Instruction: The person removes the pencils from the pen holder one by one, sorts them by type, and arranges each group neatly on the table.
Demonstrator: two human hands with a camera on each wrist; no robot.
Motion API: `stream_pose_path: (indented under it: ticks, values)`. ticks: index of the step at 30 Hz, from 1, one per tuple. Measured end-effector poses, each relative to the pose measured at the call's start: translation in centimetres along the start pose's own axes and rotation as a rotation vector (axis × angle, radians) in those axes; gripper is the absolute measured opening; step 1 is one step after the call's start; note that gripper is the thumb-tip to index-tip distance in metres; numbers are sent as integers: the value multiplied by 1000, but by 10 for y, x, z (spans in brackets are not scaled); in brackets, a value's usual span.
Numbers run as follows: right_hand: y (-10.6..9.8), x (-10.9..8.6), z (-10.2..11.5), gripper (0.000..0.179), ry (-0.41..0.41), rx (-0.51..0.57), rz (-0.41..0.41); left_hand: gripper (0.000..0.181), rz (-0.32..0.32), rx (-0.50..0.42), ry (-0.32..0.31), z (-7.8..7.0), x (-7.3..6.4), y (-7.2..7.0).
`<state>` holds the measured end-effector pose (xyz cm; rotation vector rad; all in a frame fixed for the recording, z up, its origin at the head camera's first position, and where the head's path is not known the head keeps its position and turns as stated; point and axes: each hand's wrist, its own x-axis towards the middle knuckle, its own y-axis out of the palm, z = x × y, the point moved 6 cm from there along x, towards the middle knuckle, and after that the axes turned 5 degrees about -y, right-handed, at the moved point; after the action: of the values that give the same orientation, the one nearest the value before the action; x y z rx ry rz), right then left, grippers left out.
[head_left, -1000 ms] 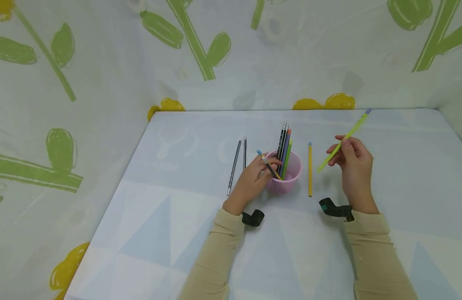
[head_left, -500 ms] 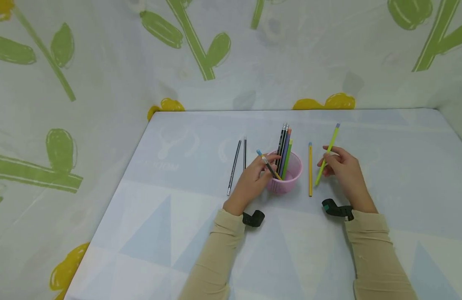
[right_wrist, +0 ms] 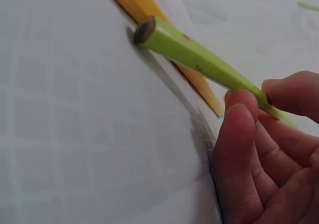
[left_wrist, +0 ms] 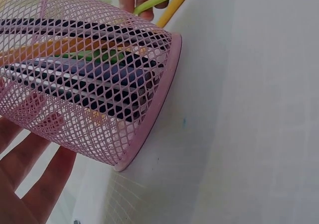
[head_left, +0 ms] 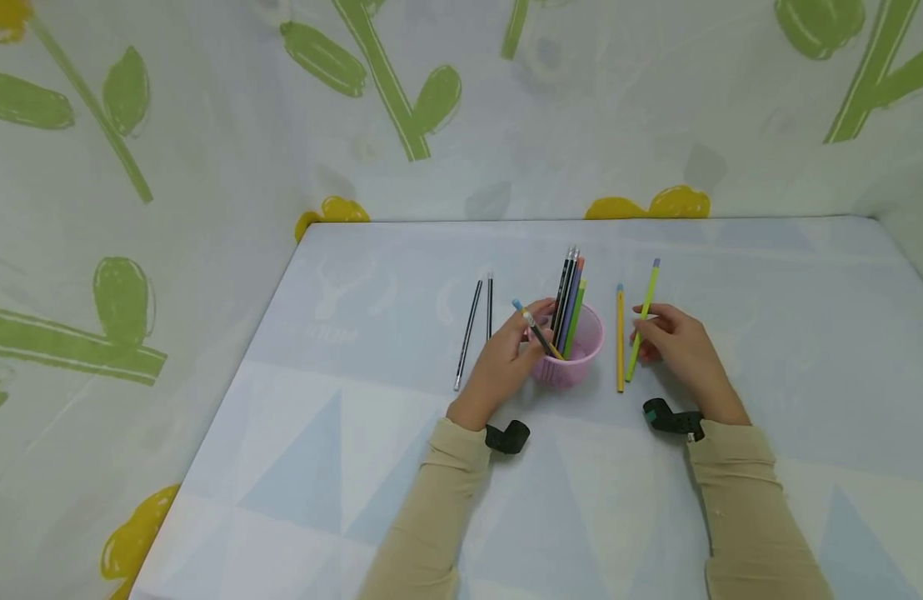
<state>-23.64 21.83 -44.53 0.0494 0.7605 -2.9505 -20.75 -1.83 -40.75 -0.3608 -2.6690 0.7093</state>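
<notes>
My left hand point(head_left: 499, 362) holds the side of a pink mesh pencil cup point(head_left: 561, 377), its fingers curved against the mesh in the left wrist view. Several pencils point(head_left: 568, 292), black, purple and green among them, lean inside; another with a blue end point(head_left: 517, 305) tips over the left rim. My right hand point(head_left: 682, 350) pinches a lime-green pencil point(head_left: 648, 293) between thumb and fingers. Just left of it a yellow pencil point(head_left: 620, 337) lies on the table. In the right wrist view the lime pencil's flat end point(right_wrist: 145, 30) is close to the tabletop; contact cannot be told.
Two black pencils point(head_left: 468, 333) lie left of the cup, one partly hidden behind my left hand. The pale table point(head_left: 401, 333) ends at a back edge against a white cloth wall point(head_left: 506, 125) with green leaf prints.
My right hand has brought the lime-green pencil leftward and down, turning it more upright in the head view, beside the yellow pencil. My left hand stays at the cup, its fingers shifting slightly.
</notes>
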Motion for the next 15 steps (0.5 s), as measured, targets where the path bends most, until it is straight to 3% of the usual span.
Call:
stream_pose_path:
  ticks: [6, 15]
  values:
    - [2, -1, -1, 51, 13, -58, 47, 57, 8, 0, -8, 0, -1, 0]
    - [0, 1, 0, 56, 12, -94, 55, 47, 21, -14, -22, -1, 1, -1]
